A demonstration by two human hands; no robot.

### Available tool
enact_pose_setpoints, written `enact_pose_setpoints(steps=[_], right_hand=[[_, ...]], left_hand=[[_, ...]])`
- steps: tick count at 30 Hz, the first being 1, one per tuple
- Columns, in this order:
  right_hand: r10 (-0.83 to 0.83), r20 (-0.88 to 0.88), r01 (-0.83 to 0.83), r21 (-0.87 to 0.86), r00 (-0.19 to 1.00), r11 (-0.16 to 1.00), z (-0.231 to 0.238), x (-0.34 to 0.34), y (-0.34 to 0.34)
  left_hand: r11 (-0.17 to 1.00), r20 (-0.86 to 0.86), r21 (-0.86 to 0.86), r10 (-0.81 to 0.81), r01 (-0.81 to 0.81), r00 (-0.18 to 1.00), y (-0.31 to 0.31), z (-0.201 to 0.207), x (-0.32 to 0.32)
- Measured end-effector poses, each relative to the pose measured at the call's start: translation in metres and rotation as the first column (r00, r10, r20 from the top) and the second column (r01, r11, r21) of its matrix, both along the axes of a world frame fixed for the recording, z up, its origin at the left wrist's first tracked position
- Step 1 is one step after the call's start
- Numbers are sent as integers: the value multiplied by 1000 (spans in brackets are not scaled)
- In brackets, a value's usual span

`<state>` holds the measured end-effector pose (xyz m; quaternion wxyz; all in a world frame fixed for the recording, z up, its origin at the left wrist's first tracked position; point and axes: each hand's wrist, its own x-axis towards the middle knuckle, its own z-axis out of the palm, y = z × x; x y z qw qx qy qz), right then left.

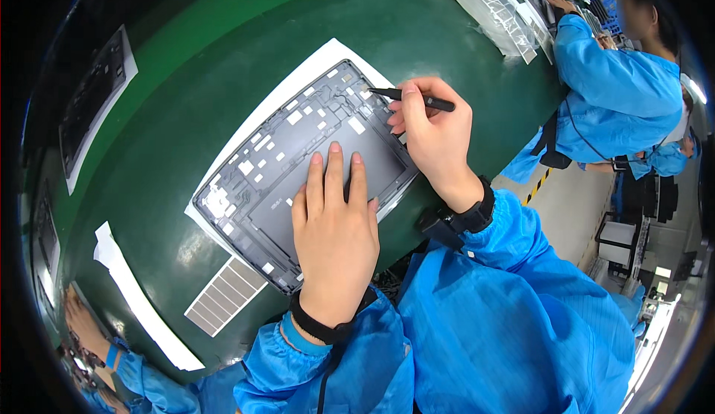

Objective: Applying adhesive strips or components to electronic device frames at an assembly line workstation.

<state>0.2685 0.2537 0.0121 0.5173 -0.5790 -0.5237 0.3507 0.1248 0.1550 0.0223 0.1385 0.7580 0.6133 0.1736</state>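
Note:
A dark grey device cover panel (269,222), with white pads stuck over much of it, lies inner side up on a white sheet (294,82). My left hand (335,242) rests flat on the lower middle of the panel, fingers stretched out and holding nothing. Pinched in my right hand (441,134) are black tweezers (438,104). Their tip points left and meets the panel's upper right corner beside a small pad; whether it grips anything is too small to tell. Just below the panel's lower left is a sheet of grey rectangular stickers (226,297).
On the green table (179,127), a curved white strip (141,302) lies at lower left. Another dark panel (93,105) sits at far left. Plastic-wrapped trays (491,11) are at upper right. One co-worker (618,78) works at right; another's hand (86,324) shows at lower left.

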Motion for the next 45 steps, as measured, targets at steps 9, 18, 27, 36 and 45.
enact_pose_setpoints(steps=[9, 18, 27, 36, 45], right_hand=[[-51, -83, 50, -20, 995, 999, 0, -4, -2], [-56, -151, 51, -36, 987, 998, 3, 1, -6], [-55, -65, 52, -51, 996, 997, 2, 1, -3], [-60, -41, 58, -40, 997, 997, -1, 3, -1], [-80, -20, 80, 9, 997, 997, -6, 6, 4]], left_hand=[[1000, 12, -22, -1, 1, 1000, 0, 2, 0], [998, -8, -60, 2, -3, 1000, 3, 4, 1], [998, -23, -69, 3, -5, 1000, 3, 6, 4], [997, -74, -73, 1, -7, 997, 7, 10, 8], [998, -60, -56, -35, 31, 998, 27, 43, 10]])
